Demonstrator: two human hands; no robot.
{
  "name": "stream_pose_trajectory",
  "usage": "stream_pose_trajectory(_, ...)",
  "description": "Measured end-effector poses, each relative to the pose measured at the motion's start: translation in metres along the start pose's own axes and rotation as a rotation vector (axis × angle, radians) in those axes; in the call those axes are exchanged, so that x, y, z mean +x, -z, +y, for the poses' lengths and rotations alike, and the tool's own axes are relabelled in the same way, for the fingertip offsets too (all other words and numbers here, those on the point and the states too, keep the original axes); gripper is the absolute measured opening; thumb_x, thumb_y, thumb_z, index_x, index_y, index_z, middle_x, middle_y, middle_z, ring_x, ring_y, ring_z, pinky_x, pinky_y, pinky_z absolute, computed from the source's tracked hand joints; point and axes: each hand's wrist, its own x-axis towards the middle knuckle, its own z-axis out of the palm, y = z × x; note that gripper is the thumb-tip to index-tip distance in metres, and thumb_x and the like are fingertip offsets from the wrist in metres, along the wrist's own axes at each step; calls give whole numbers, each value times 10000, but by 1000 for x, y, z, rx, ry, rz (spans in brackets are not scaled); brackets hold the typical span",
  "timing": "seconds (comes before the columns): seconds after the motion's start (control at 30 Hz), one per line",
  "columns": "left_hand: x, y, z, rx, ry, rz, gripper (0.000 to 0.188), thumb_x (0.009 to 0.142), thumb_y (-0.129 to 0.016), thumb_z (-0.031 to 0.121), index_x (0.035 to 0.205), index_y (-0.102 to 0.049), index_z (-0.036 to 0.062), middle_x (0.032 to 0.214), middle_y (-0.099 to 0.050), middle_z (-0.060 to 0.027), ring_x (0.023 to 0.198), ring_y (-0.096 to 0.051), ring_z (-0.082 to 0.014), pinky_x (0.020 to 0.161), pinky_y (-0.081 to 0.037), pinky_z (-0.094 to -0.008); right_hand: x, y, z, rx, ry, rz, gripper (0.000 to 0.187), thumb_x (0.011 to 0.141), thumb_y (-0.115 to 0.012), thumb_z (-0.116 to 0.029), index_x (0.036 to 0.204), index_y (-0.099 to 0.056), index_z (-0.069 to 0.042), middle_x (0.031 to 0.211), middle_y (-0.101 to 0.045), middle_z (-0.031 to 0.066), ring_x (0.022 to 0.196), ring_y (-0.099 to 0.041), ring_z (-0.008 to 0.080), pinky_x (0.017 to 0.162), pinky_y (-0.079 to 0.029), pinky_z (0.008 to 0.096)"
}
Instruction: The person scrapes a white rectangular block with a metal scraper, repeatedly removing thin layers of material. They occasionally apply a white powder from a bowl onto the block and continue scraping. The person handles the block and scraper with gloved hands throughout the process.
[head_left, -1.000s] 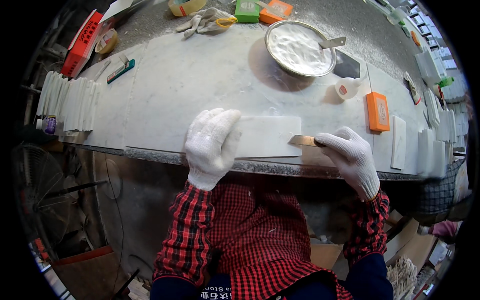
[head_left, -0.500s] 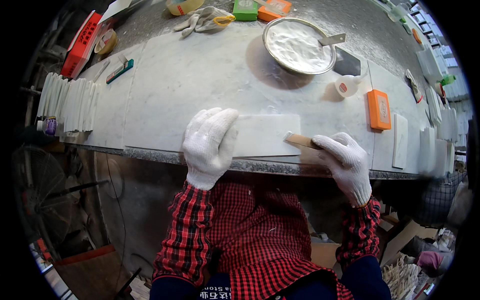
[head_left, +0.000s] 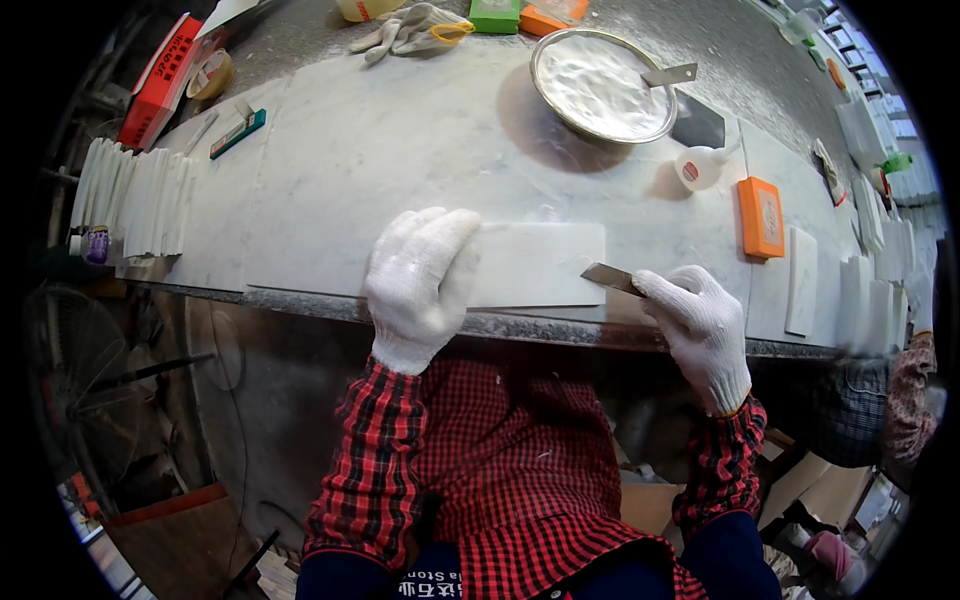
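Observation:
A white rectangular stone tile (head_left: 540, 264) lies flat along the near edge of the worktable. My left hand (head_left: 422, 285), in a white knit glove, grips the tile's left end, which it hides along with my fingertips. In my gloved right hand (head_left: 695, 325) is a thin metal scraper blade (head_left: 612, 277), pinched between thumb and fingers. Its tip points left, over or beside the tile's right edge; I cannot tell whether they touch. Farther back stands a metal bowl (head_left: 605, 85) of white paste, with another blade (head_left: 670, 75) stuck in it.
Right of the bowl are a white squeeze bottle (head_left: 698, 168), an orange box (head_left: 760, 217) and another tile (head_left: 800, 282). Stacked tiles (head_left: 135, 200) line the left end, near a green-cased tool (head_left: 238, 134). Spare gloves (head_left: 410, 32) lie at the back. Another person's sleeve (head_left: 912, 395) shows far right.
The blade in my right hand has turned, showing a darker grey face, and shifted slightly right and up. My left hand keeps its place at the tile. Another person's arm has appeared far right.

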Motion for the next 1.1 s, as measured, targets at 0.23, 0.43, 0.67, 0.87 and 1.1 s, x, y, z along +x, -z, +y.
stream_pose_trajectory(0.23, -1, 0, -2, 23, -23, 5, 251, 900, -733, 7, 1145, -785, 13, 1109, -781, -151, 1110, -722, -341, 1015, -562, -449, -6, 6, -11, 92, -84, 16, 329, 856, -813, -35, 1177, -799, -101, 919, -717, 106, 826, -720, 271, 717, -569, 369)
stream_pose_trajectory(0.43, 0, 0, 0, 14, 5, 6, 239, 900, -730, -2, 1134, -782, 10, 1101, -780, -152, 1105, -723, -343, 1005, -563, -446, -21, 1, -5, 122, -158, -3, 314, 863, -808, -34, 1173, -797, -85, 923, -718, 116, 822, -714, 281, 722, -562, 374)
stream_pose_trajectory(0.67, 0, -1, 1, 2, -3, 15, 235, 903, -728, -3, 1132, -781, 12, 1104, -775, -161, 1097, -724, -344, 993, -564, -446, 0, -9, -1, 155, -71, 28, 316, 860, -806, -35, 1172, -801, -87, 926, -718, 110, 815, -704, 283, 724, -560, 382)
stream_pose_trajectory(0.87, 2, -3, -2, 53, -45, 62, 220, 853, -791, 27, 1073, -788, 38, 1041, -779, -131, 1000, -745, -333, 916, -587, -440, 16, -4, -8, 138, -48, 0, 314, 862, -812, -55, 1172, -802, -104, 907, -704, 94, 804, -699, 283, 717, -561, 377)
stream_pose_trajectory(1.1, 0, -3, -2, 60, -49, 71, 232, 861, -796, 49, 1092, -795, 47, 1049, -785, -113, 1028, -744, -325, 945, -587, -437, 20, 5, -7, -89, 38, -136, 289, 883, -799, -85, 1168, -790, -138, 881, -662, 82, 768, -687, 275, 697, -557, 387)
